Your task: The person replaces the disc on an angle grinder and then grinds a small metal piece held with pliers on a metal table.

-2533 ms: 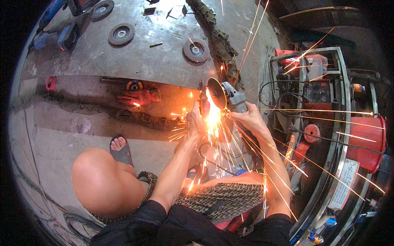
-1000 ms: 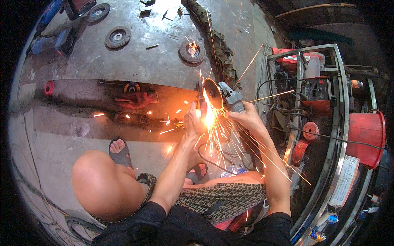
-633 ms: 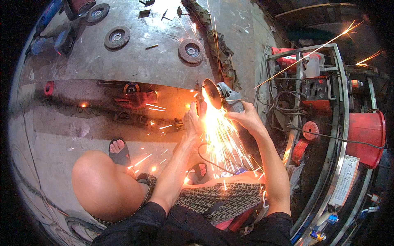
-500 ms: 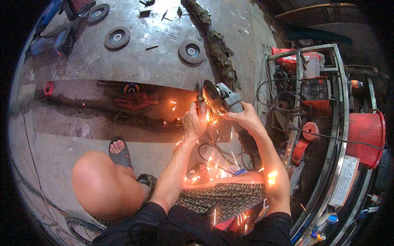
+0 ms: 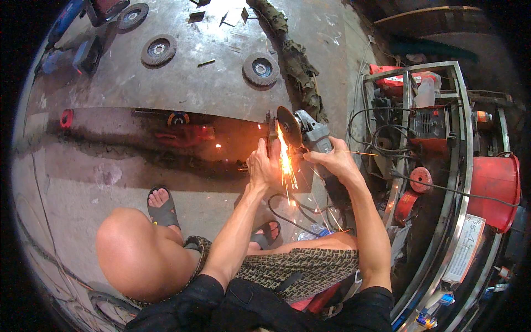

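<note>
My right hand (image 5: pixel 336 160) is closed around an angle grinder (image 5: pixel 314 134), near its grey metal head. The grinder's thin dark disc (image 5: pixel 289 126) stands on edge, facing left. My left hand (image 5: pixel 261 166) pinches a small dark metal piece (image 5: pixel 272 127) upright beside the disc; its exact kind is hard to make out. Bright orange sparks (image 5: pixel 285 163) stream down between my two hands from where disc and metal meet. The lower part of the metal piece is hidden by my fingers and the glare.
Flap discs (image 5: pixel 261 69) and small metal plates (image 5: pixel 196 17) lie on the concrete floor (image 5: pixel 188 83). A metal frame rack (image 5: pixel 463 110) on the right holds a red-and-black machine (image 5: pixel 430 123); a red bucket (image 5: pixel 494 191) stands beside it. Cables (image 5: pixel 293 213) loop near my sandalled foot (image 5: pixel 266 233).
The sparks have drawn into a narrower, brighter stream, with far fewer scattered over my lap and right forearm. Both hands keep their hold, and the view has shifted slightly.
</note>
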Available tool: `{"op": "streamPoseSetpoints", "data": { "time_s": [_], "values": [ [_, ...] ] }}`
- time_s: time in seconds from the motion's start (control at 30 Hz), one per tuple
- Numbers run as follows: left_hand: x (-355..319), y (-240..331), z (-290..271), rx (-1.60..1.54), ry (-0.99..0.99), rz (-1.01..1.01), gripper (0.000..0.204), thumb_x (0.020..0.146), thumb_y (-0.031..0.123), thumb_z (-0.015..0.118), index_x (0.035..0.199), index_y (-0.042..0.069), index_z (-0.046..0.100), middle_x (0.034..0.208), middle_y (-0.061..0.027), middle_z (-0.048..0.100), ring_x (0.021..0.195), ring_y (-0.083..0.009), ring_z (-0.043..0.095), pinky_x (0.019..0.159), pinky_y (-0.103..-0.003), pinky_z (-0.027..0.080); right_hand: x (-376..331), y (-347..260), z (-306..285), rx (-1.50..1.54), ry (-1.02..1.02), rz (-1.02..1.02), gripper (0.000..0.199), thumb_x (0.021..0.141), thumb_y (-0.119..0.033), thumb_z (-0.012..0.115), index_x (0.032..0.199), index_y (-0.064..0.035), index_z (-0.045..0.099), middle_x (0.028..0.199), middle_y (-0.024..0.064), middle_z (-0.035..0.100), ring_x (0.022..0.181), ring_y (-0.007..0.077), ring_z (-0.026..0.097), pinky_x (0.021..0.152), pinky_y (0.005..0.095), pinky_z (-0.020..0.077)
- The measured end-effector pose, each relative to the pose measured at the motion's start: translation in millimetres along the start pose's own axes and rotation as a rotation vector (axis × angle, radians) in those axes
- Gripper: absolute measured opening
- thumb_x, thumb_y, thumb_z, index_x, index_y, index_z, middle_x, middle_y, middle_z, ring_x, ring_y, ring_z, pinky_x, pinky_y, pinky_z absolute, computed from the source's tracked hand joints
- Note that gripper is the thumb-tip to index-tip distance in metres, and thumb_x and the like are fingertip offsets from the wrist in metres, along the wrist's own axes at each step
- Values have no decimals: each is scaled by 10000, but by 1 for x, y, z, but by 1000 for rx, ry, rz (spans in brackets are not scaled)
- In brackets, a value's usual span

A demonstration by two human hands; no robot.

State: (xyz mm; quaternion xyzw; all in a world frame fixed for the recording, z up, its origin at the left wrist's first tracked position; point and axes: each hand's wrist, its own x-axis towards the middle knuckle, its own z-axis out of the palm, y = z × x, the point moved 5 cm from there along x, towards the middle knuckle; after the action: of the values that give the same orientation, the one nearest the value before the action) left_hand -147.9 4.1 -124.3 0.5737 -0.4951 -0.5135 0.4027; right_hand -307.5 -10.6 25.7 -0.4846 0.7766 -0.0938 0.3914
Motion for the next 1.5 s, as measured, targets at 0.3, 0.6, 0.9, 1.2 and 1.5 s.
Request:
{"op": "streamPoseSetpoints", "data": {
  "time_s": [0.3,0.6,0.9,1.2,1.5],
  "values": [
    [10,-17,6,-554,-204,-148,630,999,623,384,1040,50,643,822,-90,652,710,-206,648,588,-363,477,-6,3,-4,138,64,-32,409,718,-204,833,1026,21,684,826,52,693,705,117,613,655,297,496],
    [0,-12,7,-1091,-700,-503,869,902,796,313,1159,21,611,825,-194,685,627,-283,683,622,-352,565,-11,8,-14,80,83,-77,401,721,-173,825,1034,28,677,897,43,696,768,96,606,710,270,491],
    [-2,-21,16,-1076,-692,-451,918,888,810,332,1206,-8,604,845,-195,686,666,-280,689,638,-357,566,-11,6,-6,59,48,-81,382,725,-187,819,1018,21,689,900,43,695,772,97,605,720,269,492],
    [-6,-18,18,-936,-449,-412,792,945,710,393,1191,-9,616,833,-142,671,722,-223,679,609,-356,584,-10,5,-8,-6,77,-16,414,718,-208,827,1030,26,691,892,52,696,792,117,614,753,286,494],
    [-6,-18,19,-851,-384,-312,698,1008,619,356,1227,12,623,942,-124,711,764,-175,688,653,-296,553,-9,7,-5,18,47,-15,433,722,-209,829,1059,24,687,891,65,702,796,124,623,751,289,495]
  ]
}}
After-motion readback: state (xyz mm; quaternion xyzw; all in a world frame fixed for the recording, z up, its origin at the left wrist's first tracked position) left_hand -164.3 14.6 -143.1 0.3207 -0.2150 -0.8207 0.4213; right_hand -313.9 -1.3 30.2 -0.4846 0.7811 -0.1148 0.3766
